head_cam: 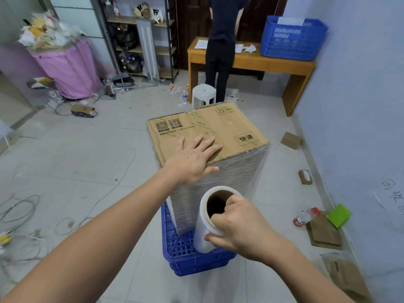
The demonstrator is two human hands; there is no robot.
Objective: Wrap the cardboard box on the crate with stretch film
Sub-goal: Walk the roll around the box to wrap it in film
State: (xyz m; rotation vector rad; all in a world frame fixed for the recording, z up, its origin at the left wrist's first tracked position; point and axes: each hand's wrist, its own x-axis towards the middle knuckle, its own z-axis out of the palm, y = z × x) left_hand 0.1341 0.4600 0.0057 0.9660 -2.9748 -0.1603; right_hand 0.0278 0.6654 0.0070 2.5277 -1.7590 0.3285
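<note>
A tall cardboard box point(220, 125) stands on an upturned blue crate point(188, 256) in the middle of the tiled floor. Its sides are covered with layers of clear stretch film point(231, 180); the top is bare cardboard with printed codes. My left hand point(194, 158) lies flat with spread fingers on the near edge of the box top. My right hand point(238, 224) grips the top end of a roll of stretch film point(205, 228), fingers hooked into its cardboard core. The roll stands upright against the box's near corner, above the crate.
A person in dark clothes point(220, 40) stands at a wooden table point(273, 62) bearing another blue crate point(293, 38). A white stool point(203, 95) is behind the box. Cables point(24, 215) lie left; bottles point(303, 217) and cardboard pieces point(323, 230) right, by the wall.
</note>
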